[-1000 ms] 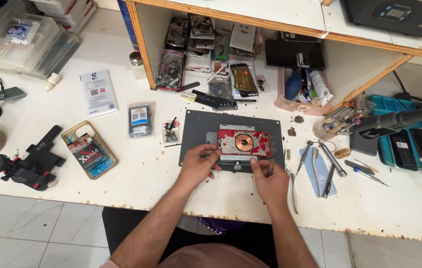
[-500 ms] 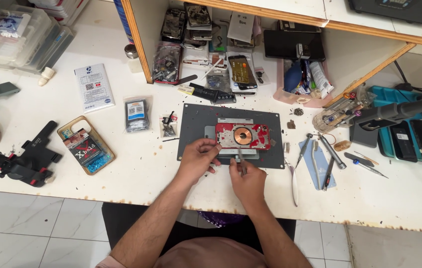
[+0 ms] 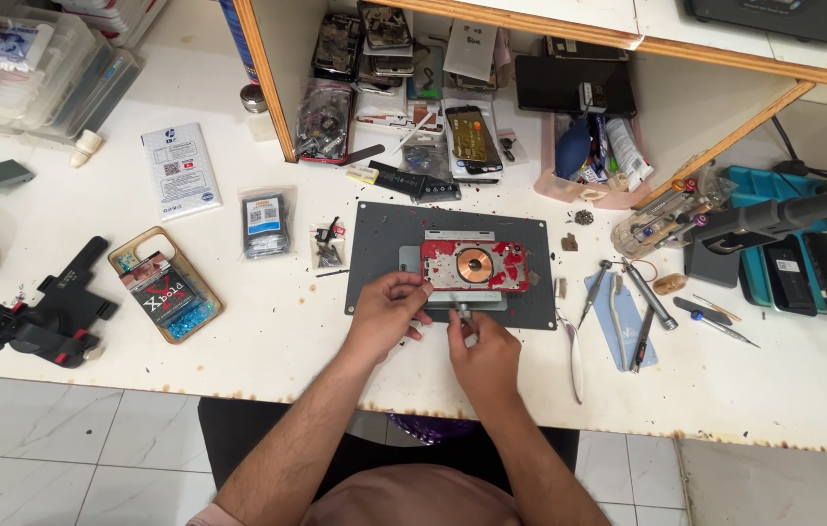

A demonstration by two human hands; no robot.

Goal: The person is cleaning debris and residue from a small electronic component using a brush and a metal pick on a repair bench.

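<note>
The right hand point(image 3: 484, 353) has moved left to the clamp knob point(image 3: 460, 312), fingers pinching it narrowly; the left hand point(image 3: 386, 310) still steadies the red phone back point(image 3: 474, 265), fingertips closed on its left edge.

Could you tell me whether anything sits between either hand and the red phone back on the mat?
Nothing visible does. The left hand already touches the left edge of the phone back on the grey mat. The right hand is just below it, fingertips at a small knob on the holder's front edge.
</note>
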